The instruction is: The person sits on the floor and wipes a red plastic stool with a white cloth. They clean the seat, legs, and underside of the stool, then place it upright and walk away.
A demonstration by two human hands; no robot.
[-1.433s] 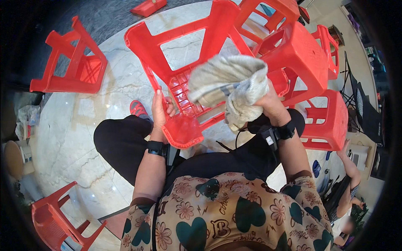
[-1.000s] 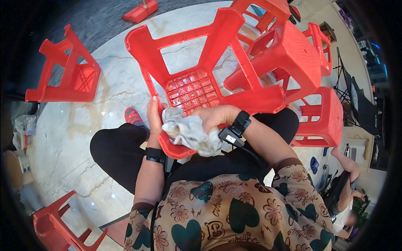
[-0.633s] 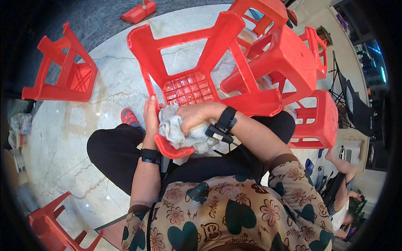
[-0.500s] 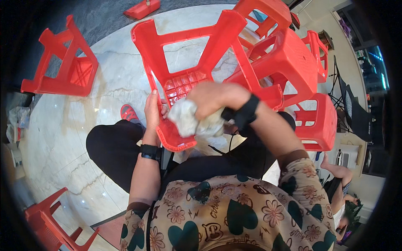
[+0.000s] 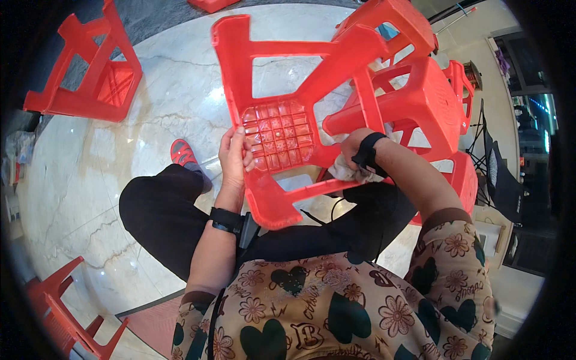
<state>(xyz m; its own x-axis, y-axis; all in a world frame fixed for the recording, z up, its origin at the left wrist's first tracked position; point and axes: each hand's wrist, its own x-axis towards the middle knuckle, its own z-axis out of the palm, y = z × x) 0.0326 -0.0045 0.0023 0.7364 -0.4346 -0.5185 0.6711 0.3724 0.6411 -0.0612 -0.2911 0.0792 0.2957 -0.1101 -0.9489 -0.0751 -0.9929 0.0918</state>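
The left hand is gripping a red plastic stool by its left side, fingers curling around the frame. The stool is lying upturned above the person's lap, its ribbed seat underside showing and its legs pointing up. The right hand is clutching a pale, crumpled cloth against the stool's right side, its fingertips partly hidden. Another red stool is standing just beyond on the right, while a tipped stool is lying at the far left.
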